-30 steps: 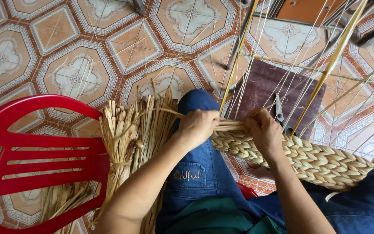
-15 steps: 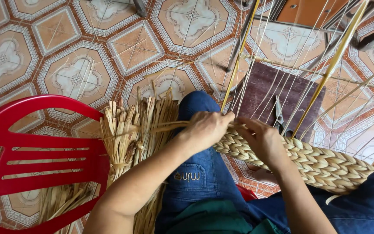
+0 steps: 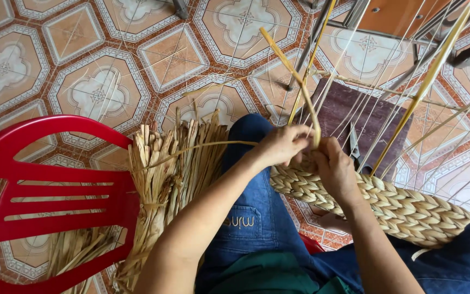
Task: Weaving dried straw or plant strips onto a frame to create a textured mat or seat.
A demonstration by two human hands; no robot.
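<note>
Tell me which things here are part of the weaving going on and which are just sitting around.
In use:
left hand and right hand, together gripping a straw strand
woven braid
taut strings
bundle of dried straw beside the knee

Lying about:
red plastic chair
dark mat
scissors on it

Head camera looks steeply down, close over the lap.
</note>
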